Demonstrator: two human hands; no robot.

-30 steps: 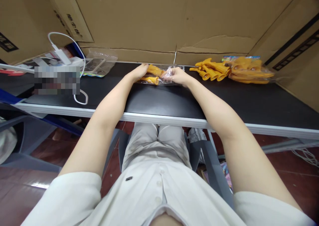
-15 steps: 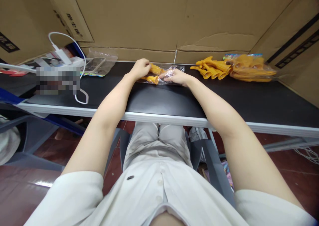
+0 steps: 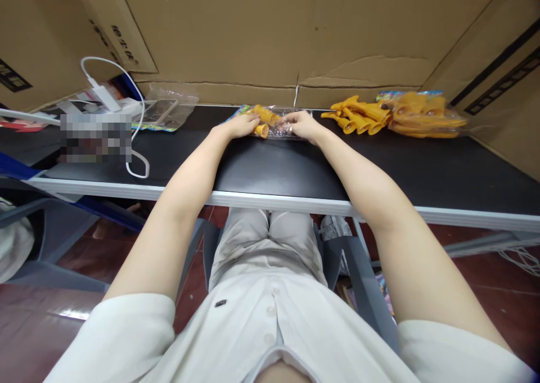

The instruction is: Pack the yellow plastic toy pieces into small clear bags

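While the person sits at the bench, the black tabletop (image 3: 270,172) runs across the view with a pale front edge, enclosed at the back and on both sides by brown cardboard panels (image 3: 261,31). At the far middle of the surface, close to the back panel, lies a clear packet (image 3: 282,125) containing orange plastic pieces. The left hand (image 3: 241,125) rests on its left end and the right hand (image 3: 302,125) on its right end, set apart; whether the fingers pinch the film cannot be determined. To the right lie a loose heap of orange pieces (image 3: 358,117) and, just beside it, a filled bag (image 3: 424,117). At far left lie empty clear bags (image 3: 171,107) and a white cable (image 3: 135,147). Below the bench, a red floor (image 3: 485,293) shows.
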